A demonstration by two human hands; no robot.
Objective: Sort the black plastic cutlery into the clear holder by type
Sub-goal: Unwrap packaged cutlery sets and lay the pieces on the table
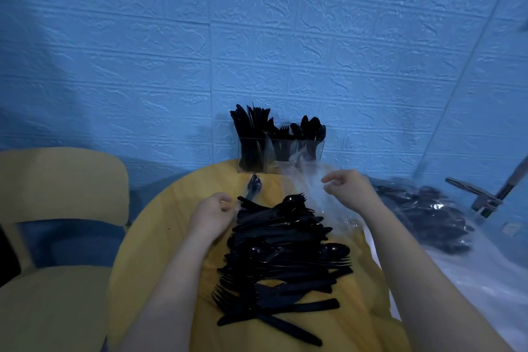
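Observation:
A long pile of black plastic cutlery (283, 251) lies on the round yellow table (160, 223), with forks, knives and spoons mixed. At the table's far edge stands the clear holder (281, 156): knives in its left compartment, forks in the middle, spoons on the right. My left hand (210, 213) hovers at the pile's upper left edge, its fingers loosely curled and holding nothing that I can see. My right hand (348, 190) is raised right of the pile and pinches a crumpled clear plastic bag (311, 180), which is blurred. One black piece (253, 187) lies apart, between pile and holder.
A yellow chair (57, 208) stands left of the table. To the right, on a pale surface, lies a clear bag full of more black cutlery (423, 217), with a metal tool (474, 194) beyond it. A blue brick-patterned wall is close behind the holder.

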